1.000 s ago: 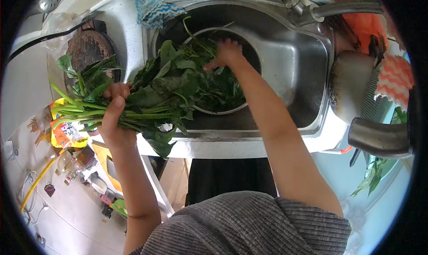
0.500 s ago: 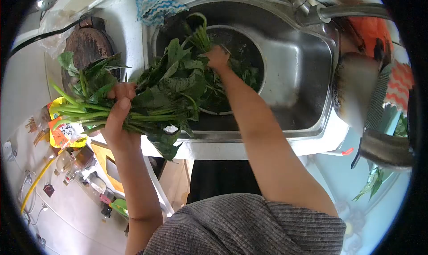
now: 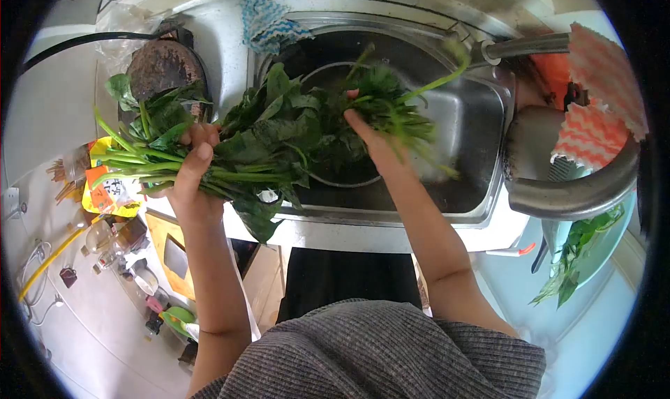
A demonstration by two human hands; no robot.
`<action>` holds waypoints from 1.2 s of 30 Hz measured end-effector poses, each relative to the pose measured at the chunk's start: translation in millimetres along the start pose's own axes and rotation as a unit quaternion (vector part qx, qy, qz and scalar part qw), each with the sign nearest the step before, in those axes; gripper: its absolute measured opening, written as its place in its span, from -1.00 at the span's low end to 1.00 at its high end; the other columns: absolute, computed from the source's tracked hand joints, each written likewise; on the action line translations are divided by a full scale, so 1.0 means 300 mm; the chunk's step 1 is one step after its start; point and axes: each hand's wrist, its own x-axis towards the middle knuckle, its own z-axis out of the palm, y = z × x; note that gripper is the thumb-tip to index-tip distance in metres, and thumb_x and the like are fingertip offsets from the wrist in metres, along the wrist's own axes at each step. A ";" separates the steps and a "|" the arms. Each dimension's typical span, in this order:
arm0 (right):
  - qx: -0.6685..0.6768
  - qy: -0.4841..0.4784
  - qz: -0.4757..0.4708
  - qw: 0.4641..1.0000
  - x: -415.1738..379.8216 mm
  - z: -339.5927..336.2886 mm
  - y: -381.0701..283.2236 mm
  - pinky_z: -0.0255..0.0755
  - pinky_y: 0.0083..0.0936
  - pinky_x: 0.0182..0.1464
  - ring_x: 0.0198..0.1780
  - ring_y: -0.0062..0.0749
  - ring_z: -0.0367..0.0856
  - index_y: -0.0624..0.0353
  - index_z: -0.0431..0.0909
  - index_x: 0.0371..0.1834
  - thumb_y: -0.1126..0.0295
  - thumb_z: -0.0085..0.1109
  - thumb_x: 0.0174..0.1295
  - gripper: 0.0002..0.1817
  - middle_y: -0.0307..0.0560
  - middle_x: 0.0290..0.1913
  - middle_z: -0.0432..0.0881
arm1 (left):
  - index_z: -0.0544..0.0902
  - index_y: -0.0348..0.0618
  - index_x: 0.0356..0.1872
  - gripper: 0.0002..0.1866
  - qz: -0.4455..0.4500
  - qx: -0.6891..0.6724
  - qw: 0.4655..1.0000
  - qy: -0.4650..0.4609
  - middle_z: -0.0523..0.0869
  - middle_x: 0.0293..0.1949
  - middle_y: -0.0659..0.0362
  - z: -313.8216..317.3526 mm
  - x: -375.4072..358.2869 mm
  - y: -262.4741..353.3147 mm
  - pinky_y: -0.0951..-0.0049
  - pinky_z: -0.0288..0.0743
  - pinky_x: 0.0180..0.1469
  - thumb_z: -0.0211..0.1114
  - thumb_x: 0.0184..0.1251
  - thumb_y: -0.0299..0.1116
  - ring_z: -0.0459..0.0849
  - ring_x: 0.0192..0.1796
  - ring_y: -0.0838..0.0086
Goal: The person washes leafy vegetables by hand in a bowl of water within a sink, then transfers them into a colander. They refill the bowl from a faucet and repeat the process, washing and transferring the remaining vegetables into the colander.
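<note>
My left hand [image 3: 194, 165] is closed round a thick bunch of leafy greens [image 3: 244, 148]. Their pale green stems point left and the dark leaves spread right over the sink's near left side. Above the sink, my right hand [image 3: 373, 135] grips a smaller bunch of greens [image 3: 405, 109], its stems fanned to the right and blurred by motion. Most of that hand's fingers are hidden among the leaves. Below both bunches sits a round basin [image 3: 352, 184] in the steel sink [image 3: 335, 213], its rim partly covered by the leaves.
A steel faucet [image 3: 530, 46] reaches in from the right. Behind the sink lies a blue-and-white cloth [image 3: 269, 26]. A dark, worn round board [image 3: 164, 68] is at the back left. Red-striped cloths [image 3: 593, 134] and more greens [image 3: 586, 242] are on the right. A yellow packet [image 3: 112, 190] stands left.
My right hand has lifted a bunch of greens from the basin and turned it, so the stems swing to the right. My left hand keeps its hold. The view has shifted slightly.
</note>
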 end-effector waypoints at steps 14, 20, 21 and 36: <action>-0.184 -0.071 0.113 0.974 0.327 0.083 0.308 0.28 -0.27 0.19 0.09 -0.11 0.49 0.21 0.46 0.05 0.30 0.42 -0.10 -0.41 0.01 0.07 0.54 | 0.59 -0.30 -0.25 -0.72 -0.034 0.068 0.997 0.014 0.63 -0.28 0.17 0.008 -0.086 -0.030 0.49 0.41 -0.05 0.40 -0.06 -0.53 0.58 -0.18 0.50; -0.044 -0.023 0.038 0.998 0.079 -0.067 -0.006 0.41 -0.43 -0.05 -0.07 -0.39 0.52 0.26 0.50 -0.02 0.30 0.44 -0.10 -0.46 -0.07 -0.06 0.58 | 0.58 -0.23 -0.29 -0.75 -0.003 0.143 0.989 -0.032 0.64 -0.30 0.22 0.016 -0.090 -0.019 0.54 0.42 -0.10 0.41 -0.03 -0.48 0.58 -0.21 0.55; -0.047 -0.020 0.035 0.998 0.039 -0.071 -0.084 0.40 -0.44 -0.04 -0.06 -0.38 0.52 0.26 0.50 -0.02 0.29 0.45 -0.11 -0.45 -0.06 -0.05 0.58 | 0.57 -0.23 -0.29 -0.75 0.001 0.157 0.987 -0.046 0.64 -0.29 0.22 0.017 -0.079 -0.036 0.53 0.43 -0.10 0.41 -0.02 -0.48 0.58 -0.21 0.55; 0.011 -0.069 -0.202 0.977 -0.129 0.132 -0.300 -0.17 -0.09 0.37 0.46 -0.02 -0.17 0.24 0.09 0.36 -0.05 0.42 -0.29 0.12 0.26 0.45 -0.23 | 0.52 -0.29 -0.01 -0.36 -0.065 0.274 0.914 -0.292 0.62 -0.07 0.12 0.071 -0.034 -0.170 0.46 0.50 -0.04 0.55 -0.25 -0.43 0.59 -0.06 0.45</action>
